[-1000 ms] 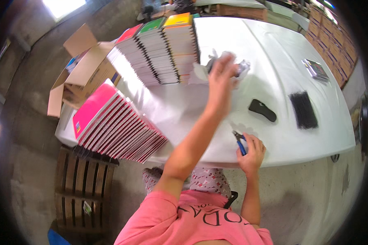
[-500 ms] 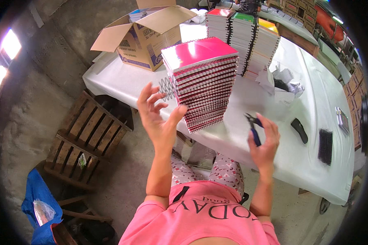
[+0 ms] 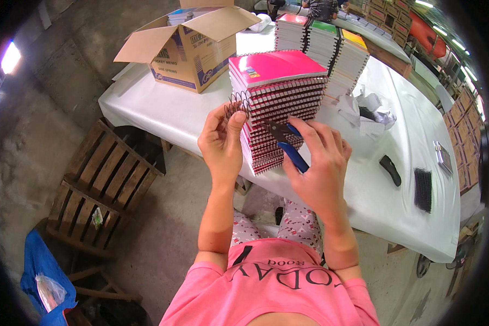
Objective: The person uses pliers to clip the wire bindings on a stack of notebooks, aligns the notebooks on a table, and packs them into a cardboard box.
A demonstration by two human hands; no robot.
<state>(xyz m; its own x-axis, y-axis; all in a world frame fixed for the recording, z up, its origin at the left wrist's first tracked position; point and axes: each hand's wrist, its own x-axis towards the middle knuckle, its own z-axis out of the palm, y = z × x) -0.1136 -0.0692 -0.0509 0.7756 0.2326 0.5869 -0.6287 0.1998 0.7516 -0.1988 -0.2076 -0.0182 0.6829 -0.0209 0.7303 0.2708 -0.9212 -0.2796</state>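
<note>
A tall stack of spiral notebooks with pink covers (image 3: 280, 68) stands at the table's near edge, bound sides facing me. Loose coil ends of black binding wire (image 3: 237, 104) stick out at the stack's left. My left hand (image 3: 220, 142) is closed there, thumb and curled fingers on those coils. In my right hand (image 3: 325, 171) is a pair of blue-handled cutting pliers (image 3: 293, 154). Their dark jaws lie in front of the bound edges, pointing left toward the coils. Whether the jaws touch a wire I cannot tell.
Behind are notebook stacks with red, green and yellow covers (image 3: 326, 27) and an open cardboard box (image 3: 193, 60). Crumpled wrapping (image 3: 372, 111), a black object (image 3: 390, 170) and a bundle of black coils (image 3: 423, 190) lie to the right. A wooden slatted chair (image 3: 95, 187) stands left.
My right hand has brought the pliers left and up to the notebooks' bound edges. My left hand, spread before, has closed on the protruding coils.
</note>
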